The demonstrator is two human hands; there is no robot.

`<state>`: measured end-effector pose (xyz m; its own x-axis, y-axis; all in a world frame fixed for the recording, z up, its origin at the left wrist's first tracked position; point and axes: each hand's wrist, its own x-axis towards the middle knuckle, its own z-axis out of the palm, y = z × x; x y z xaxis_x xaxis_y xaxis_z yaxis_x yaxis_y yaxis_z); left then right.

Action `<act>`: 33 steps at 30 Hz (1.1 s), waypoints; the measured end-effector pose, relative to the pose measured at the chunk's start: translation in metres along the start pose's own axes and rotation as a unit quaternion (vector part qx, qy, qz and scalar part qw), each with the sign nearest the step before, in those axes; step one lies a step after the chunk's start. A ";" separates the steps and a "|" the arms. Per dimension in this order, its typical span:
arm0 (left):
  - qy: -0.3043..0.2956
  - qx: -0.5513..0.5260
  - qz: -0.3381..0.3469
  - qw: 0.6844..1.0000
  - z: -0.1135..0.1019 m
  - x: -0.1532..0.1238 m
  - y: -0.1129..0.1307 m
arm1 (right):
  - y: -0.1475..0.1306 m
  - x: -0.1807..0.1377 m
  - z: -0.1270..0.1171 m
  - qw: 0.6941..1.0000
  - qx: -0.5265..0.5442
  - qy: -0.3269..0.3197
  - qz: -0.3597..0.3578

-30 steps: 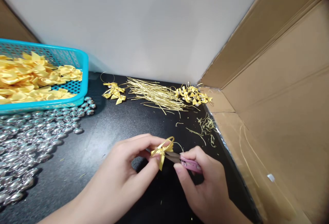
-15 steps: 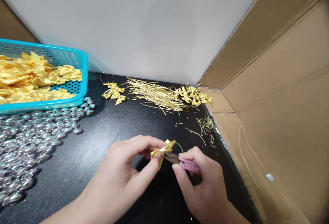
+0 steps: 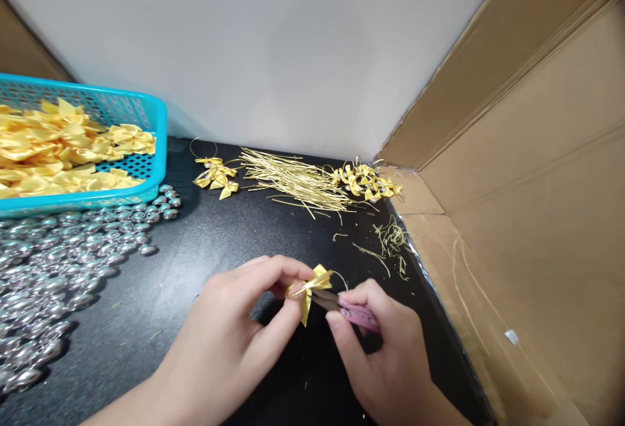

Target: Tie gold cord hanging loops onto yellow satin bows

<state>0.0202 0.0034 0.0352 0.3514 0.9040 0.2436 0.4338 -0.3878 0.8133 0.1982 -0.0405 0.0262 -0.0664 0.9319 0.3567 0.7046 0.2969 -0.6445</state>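
Between the thumb and fingers of my left hand (image 3: 249, 322) is a yellow ribbon bow (image 3: 307, 305), pinched at its left side. A thin gold cord curls out from the bow's right side. My right hand (image 3: 385, 348) is closed around pink-handled thread snips (image 3: 359, 315). The snips' metal blades (image 3: 326, 297) point left, with their tips at the middle of the bow; whether they touch the ribbon or the cord I cannot make out. Both hands are just above the black tabletop (image 3: 215, 230).
A turquoise basket (image 3: 161, 133) of yellow bows stands at the left, with many silver beads (image 3: 97, 243) before it. Cut gold cords (image 3: 297, 182) lie at the back, between small bow clusters (image 3: 215, 175). Cord scraps (image 3: 390, 234) lie by the right cardboard wall (image 3: 537, 152).
The bow has turned slightly in my left fingers, so more of its ribbon shows. My right hand and the snips have hardly moved.
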 end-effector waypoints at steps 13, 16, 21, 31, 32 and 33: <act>0.021 0.018 0.039 0.999 0.004 -0.005 -0.005 | 0.001 -0.001 0.003 0.999 0.014 -0.017 0.036; 0.020 0.015 0.032 0.999 0.005 -0.005 -0.005 | 0.002 -0.001 0.004 0.999 0.020 -0.017 0.041; 0.010 -0.002 0.014 1.000 0.004 -0.003 0.000 | 0.003 -0.001 0.006 0.999 0.023 0.000 0.031; 0.010 -0.008 0.021 1.000 0.001 -0.002 0.005 | 0.003 0.000 0.011 0.999 0.013 0.043 -0.006; 0.012 -0.007 0.021 1.000 0.001 -0.003 0.005 | 0.003 0.000 0.011 0.999 0.011 0.047 -0.010; 0.013 -0.005 0.021 1.000 0.001 -0.003 0.006 | 0.003 0.000 0.011 0.999 0.008 0.049 -0.013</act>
<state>0.0228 -0.0017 0.0383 0.3480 0.8912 0.2910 0.4105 -0.4239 0.8073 0.1923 -0.0373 0.0171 -0.0139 0.8989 0.4379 0.6918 0.3248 -0.6449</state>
